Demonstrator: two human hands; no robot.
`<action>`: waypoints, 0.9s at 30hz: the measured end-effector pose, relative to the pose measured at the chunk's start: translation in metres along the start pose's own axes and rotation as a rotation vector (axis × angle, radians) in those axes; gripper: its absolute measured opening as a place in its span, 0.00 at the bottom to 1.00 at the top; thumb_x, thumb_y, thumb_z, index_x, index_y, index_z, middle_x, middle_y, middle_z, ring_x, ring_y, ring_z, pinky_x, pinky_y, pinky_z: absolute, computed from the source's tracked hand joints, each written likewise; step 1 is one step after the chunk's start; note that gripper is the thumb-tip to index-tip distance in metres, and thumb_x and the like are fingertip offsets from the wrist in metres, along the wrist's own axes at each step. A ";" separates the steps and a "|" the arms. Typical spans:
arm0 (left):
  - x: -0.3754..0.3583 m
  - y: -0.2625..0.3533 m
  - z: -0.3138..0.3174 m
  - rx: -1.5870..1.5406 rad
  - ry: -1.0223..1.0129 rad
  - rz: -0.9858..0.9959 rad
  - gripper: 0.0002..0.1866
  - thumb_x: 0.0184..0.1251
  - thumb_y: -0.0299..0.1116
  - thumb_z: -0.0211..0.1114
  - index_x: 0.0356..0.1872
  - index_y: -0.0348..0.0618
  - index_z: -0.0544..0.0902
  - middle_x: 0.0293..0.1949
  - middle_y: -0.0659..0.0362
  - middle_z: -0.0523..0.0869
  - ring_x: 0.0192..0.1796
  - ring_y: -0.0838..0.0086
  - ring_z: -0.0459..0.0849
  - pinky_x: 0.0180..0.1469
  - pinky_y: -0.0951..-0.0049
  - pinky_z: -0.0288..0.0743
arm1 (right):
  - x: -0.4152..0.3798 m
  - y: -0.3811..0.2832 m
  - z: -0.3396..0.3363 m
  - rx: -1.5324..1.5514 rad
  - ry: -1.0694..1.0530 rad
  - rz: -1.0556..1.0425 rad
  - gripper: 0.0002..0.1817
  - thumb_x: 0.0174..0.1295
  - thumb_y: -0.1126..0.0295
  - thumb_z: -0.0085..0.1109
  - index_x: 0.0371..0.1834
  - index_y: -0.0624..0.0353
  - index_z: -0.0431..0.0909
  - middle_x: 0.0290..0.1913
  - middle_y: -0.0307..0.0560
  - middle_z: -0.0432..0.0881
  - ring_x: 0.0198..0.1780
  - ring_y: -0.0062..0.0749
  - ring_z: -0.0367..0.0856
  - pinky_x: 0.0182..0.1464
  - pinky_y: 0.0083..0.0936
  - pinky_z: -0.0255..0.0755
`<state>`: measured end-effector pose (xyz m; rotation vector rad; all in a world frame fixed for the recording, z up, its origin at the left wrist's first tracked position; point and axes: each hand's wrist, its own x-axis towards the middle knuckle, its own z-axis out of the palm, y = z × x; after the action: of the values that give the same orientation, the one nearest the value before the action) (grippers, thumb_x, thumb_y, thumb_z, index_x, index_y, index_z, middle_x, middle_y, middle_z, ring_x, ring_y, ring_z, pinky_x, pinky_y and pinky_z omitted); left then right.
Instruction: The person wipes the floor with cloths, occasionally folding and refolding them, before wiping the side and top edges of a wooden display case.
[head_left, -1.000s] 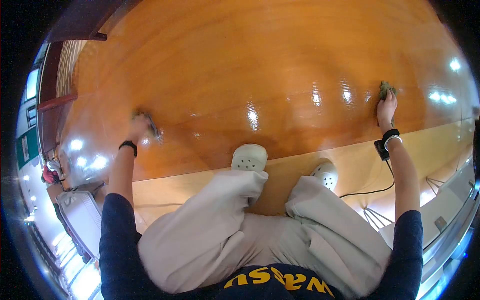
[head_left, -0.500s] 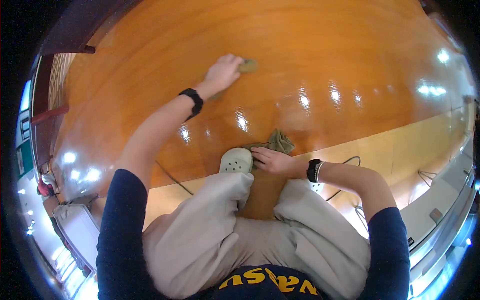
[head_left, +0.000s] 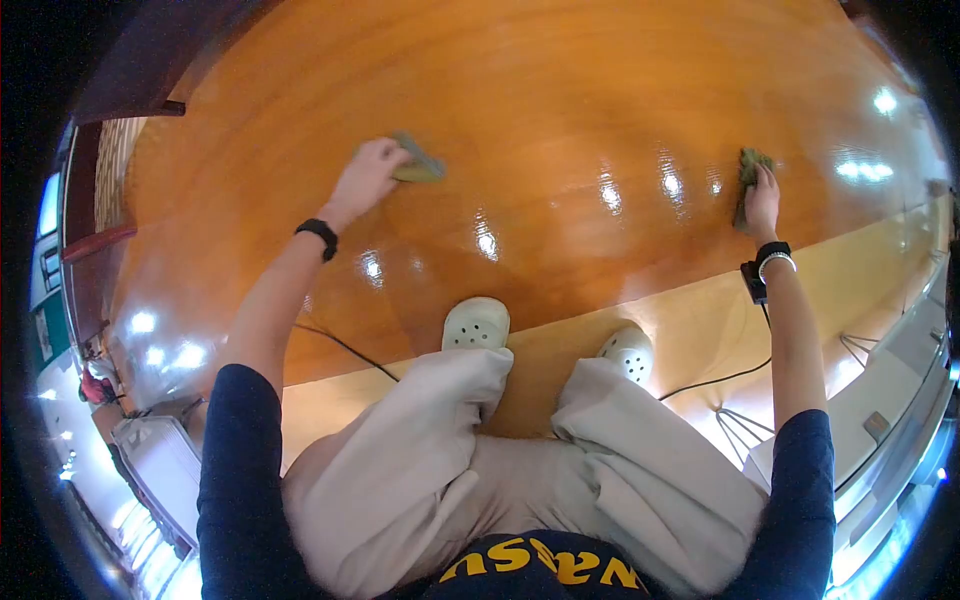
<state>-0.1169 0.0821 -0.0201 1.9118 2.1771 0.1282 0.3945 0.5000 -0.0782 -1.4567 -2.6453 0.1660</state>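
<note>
A glossy orange wood surface (head_left: 540, 90) fills the frame. Your left hand (head_left: 366, 180) presses a green cloth (head_left: 418, 168) flat, upper left; your right hand (head_left: 762, 200) clamps another cloth (head_left: 748, 172), upper right. Both look soft and light: keep palms on top

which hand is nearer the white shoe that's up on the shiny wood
Left. The left hand presses a cloth up and left of the white shoe. The right hand is farther off, far to its right.
</note>
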 end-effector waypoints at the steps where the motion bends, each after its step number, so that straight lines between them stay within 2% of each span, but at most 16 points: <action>1: -0.013 -0.022 -0.002 0.033 0.037 -0.132 0.18 0.53 0.25 0.60 0.47 0.48 0.73 0.50 0.53 0.72 0.53 0.55 0.72 0.53 0.60 0.71 | -0.006 0.002 0.003 0.004 0.001 0.002 0.26 0.52 0.80 0.46 0.59 0.64 0.65 0.62 0.60 0.65 0.63 0.51 0.62 0.66 0.39 0.55; 2: -0.026 -0.042 -0.001 0.066 0.075 -0.264 0.18 0.54 0.27 0.60 0.48 0.49 0.72 0.51 0.51 0.72 0.52 0.53 0.72 0.53 0.59 0.71 | -0.013 0.003 0.008 -0.024 0.069 -0.007 0.26 0.53 0.79 0.46 0.60 0.64 0.64 0.62 0.60 0.64 0.63 0.52 0.61 0.67 0.40 0.55; 4: -0.043 -0.077 -0.001 0.093 -0.008 -0.667 0.20 0.56 0.34 0.60 0.52 0.49 0.70 0.52 0.47 0.71 0.53 0.49 0.73 0.54 0.57 0.70 | -0.022 -0.003 0.017 -0.086 0.161 0.005 0.27 0.55 0.78 0.47 0.62 0.64 0.62 0.62 0.61 0.64 0.64 0.56 0.59 0.66 0.42 0.54; 5: -0.047 -0.092 0.004 0.096 -0.009 -0.672 0.20 0.56 0.34 0.60 0.52 0.49 0.70 0.52 0.47 0.71 0.53 0.49 0.73 0.54 0.57 0.70 | -0.024 -0.010 0.017 -0.082 0.159 0.002 0.27 0.55 0.78 0.47 0.62 0.64 0.62 0.62 0.61 0.64 0.64 0.56 0.59 0.66 0.42 0.54; 7: -0.046 -0.100 0.000 0.019 0.004 -0.986 0.23 0.58 0.40 0.59 0.55 0.48 0.68 0.53 0.45 0.71 0.53 0.47 0.73 0.55 0.56 0.70 | -0.028 -0.022 0.016 -0.100 0.174 0.064 0.28 0.55 0.78 0.47 0.63 0.64 0.61 0.62 0.61 0.63 0.65 0.55 0.57 0.67 0.41 0.54; 9: -0.033 -0.099 0.004 0.068 -0.045 -1.010 0.24 0.60 0.44 0.57 0.56 0.46 0.68 0.53 0.44 0.71 0.53 0.48 0.74 0.56 0.55 0.69 | -0.029 -0.028 0.014 -0.080 0.170 0.085 0.28 0.55 0.78 0.47 0.63 0.63 0.60 0.63 0.60 0.62 0.65 0.55 0.56 0.67 0.41 0.53; 11: -0.013 -0.099 0.007 0.116 -0.028 -0.909 0.26 0.62 0.45 0.55 0.57 0.41 0.66 0.56 0.44 0.70 0.55 0.48 0.73 0.55 0.54 0.69 | -0.030 -0.030 0.013 -0.061 0.167 0.107 0.28 0.56 0.79 0.47 0.63 0.63 0.60 0.63 0.60 0.61 0.66 0.54 0.55 0.67 0.41 0.53; 13: 0.015 -0.078 0.003 0.058 0.059 -0.886 0.26 0.61 0.45 0.55 0.57 0.41 0.69 0.54 0.43 0.73 0.56 0.50 0.72 0.57 0.56 0.68 | -0.030 -0.032 0.011 -0.073 0.146 0.120 0.28 0.57 0.78 0.46 0.64 0.63 0.59 0.64 0.59 0.60 0.66 0.54 0.54 0.68 0.40 0.53; 17: 0.073 -0.044 0.006 0.048 0.057 -0.676 0.22 0.62 0.44 0.54 0.53 0.42 0.74 0.53 0.45 0.74 0.54 0.51 0.73 0.56 0.58 0.68 | -0.028 -0.031 0.016 -0.096 0.156 0.106 0.27 0.58 0.78 0.45 0.64 0.63 0.59 0.65 0.58 0.59 0.66 0.55 0.54 0.68 0.41 0.53; 19: 0.092 -0.015 0.016 0.025 0.169 -0.459 0.20 0.61 0.41 0.55 0.52 0.45 0.76 0.51 0.48 0.75 0.51 0.51 0.75 0.54 0.57 0.69 | -0.028 -0.030 0.018 -0.101 0.172 0.114 0.27 0.57 0.78 0.45 0.64 0.63 0.59 0.64 0.59 0.60 0.66 0.55 0.54 0.67 0.42 0.53; 23: 0.094 0.077 0.032 -0.089 0.194 -0.006 0.20 0.56 0.32 0.59 0.53 0.51 0.76 0.47 0.54 0.75 0.47 0.56 0.73 0.51 0.60 0.70 | -0.027 -0.023 0.021 -0.143 0.185 0.082 0.28 0.56 0.78 0.45 0.63 0.64 0.59 0.63 0.61 0.61 0.65 0.56 0.55 0.67 0.43 0.53; 27: 0.060 0.150 0.045 -0.193 -0.047 0.388 0.23 0.55 0.30 0.61 0.55 0.55 0.73 0.49 0.57 0.70 0.48 0.61 0.70 0.51 0.63 0.68 | -0.028 -0.026 0.023 -0.104 0.207 0.080 0.28 0.55 0.78 0.46 0.62 0.64 0.60 0.62 0.61 0.63 0.64 0.57 0.56 0.67 0.44 0.52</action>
<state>0.0312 0.1579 -0.0373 2.1702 1.6712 0.3436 0.3842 0.4610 -0.0981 -1.5206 -2.4653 -0.1122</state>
